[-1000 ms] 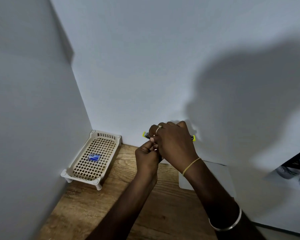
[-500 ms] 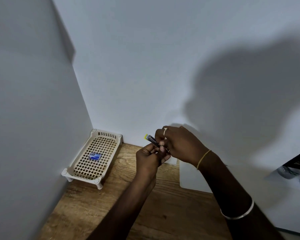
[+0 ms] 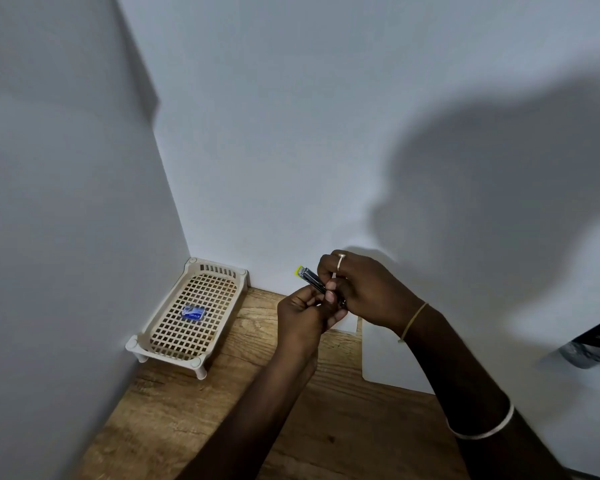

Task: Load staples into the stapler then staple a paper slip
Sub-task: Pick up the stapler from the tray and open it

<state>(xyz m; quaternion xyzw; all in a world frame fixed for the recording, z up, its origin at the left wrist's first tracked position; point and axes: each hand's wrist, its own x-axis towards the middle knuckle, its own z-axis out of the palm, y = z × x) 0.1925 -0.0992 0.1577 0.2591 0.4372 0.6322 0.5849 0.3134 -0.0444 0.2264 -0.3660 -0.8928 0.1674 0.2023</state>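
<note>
A small stapler (image 3: 309,277) with a yellow-green tip and a metal channel points up and to the left above the wooden table (image 3: 222,410). My right hand (image 3: 364,289) grips its rear part from above. My left hand (image 3: 305,315) sits just below, its fingertips pinched against the stapler's underside; whether it holds staples is hidden. A small blue staple box (image 3: 193,312) lies in the cream lattice tray (image 3: 174,341) at the left. Part of a white paper slip (image 3: 347,323) shows under my hands.
A white board (image 3: 392,355) lies flat on the table to the right of the slip. White walls close in at the left and behind. Dark objects (image 3: 596,344) sit at the far right edge.
My right hand has rotated and shifted right, uncovering the stapler, which now tilts with its yellow tip up and left. My left hand stays pinched beneath it.
</note>
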